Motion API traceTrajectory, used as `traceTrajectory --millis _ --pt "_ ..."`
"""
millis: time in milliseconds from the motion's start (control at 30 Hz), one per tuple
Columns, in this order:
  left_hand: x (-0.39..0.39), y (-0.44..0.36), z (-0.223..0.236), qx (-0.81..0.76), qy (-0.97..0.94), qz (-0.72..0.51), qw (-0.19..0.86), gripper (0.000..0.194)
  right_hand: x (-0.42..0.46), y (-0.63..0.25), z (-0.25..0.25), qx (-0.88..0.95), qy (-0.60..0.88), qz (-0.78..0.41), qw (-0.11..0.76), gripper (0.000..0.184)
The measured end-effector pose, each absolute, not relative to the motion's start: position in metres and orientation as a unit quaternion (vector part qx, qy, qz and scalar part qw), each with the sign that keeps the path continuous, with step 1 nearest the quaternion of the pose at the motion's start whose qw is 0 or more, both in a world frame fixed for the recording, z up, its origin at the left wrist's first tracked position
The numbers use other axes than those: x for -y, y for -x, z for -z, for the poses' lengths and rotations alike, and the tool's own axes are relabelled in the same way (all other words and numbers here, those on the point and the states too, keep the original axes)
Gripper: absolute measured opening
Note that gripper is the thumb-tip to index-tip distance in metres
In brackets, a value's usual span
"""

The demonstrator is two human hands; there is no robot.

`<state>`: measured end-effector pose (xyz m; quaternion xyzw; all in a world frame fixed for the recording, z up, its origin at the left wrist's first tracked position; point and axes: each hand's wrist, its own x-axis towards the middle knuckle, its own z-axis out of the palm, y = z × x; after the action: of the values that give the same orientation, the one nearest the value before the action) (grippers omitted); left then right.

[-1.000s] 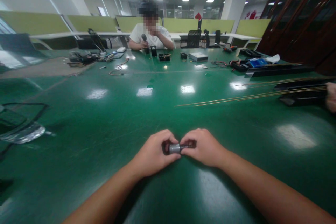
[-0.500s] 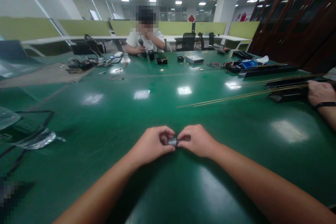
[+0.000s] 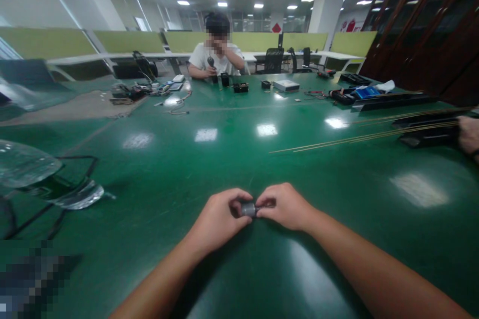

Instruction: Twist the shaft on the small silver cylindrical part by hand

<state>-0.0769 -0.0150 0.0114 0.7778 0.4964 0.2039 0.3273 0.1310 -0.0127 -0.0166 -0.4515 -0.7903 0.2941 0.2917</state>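
Note:
Just above the near part of the green table point(image 3: 168, 174), both hands meet at a small grey metal cylinder point(image 3: 248, 210). My left hand point(image 3: 219, 217) is closed round its left end, thumb below and fingers above. From the other side, my right hand point(image 3: 287, 208) pinches the cylinder's right end, where a thin dark part shows between the fingertips. The cylinder lies sideways in the view, and its ends are partly covered by fingers. What kind of part it is, I cannot make out.
A clear plastic bottle point(image 3: 80, 194) lies at the left by a dark cable. Long thin brass-coloured rods point(image 3: 359, 138) reach in from the right, near a co-worker's hand point(image 3: 468, 134). Across the table sits another person point(image 3: 220, 62) behind small black boxes point(image 3: 240, 87). Tools and a blue packet point(image 3: 365, 92) lie back right.
The view has turned slightly left, so the surroundings appear further right and more of the bottle shows. My hands keep their hold on the cylinder, with little visible change.

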Motion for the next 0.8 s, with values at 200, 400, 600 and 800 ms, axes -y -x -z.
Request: traceTrajectory --millis 200,400,600,800 --pt "0.0185 0.0813 -0.0036 -0.462 -0.814 -0.209 0.285 0.029 0.0129 -0.1333 0.0178 0.8 0.437 -0.298 0.283 0.011" --pt "0.0183 0.0833 -0.0038 -0.428 -0.829 -0.214 0.289 0.021 0.0136 -0.1335 0.0184 0.806 0.43 -0.289 0.287 0.009" --pt "0.0173 0.0838 -0.0048 -0.427 -0.823 -0.219 0.304 0.012 0.0173 -0.1301 0.0176 0.807 0.432 -0.279 0.292 0.006" --pt "0.0166 0.084 -0.0053 -0.428 -0.82 -0.219 0.31 0.01 0.0196 -0.1283 0.0163 0.809 0.423 -0.278 0.299 0.011"
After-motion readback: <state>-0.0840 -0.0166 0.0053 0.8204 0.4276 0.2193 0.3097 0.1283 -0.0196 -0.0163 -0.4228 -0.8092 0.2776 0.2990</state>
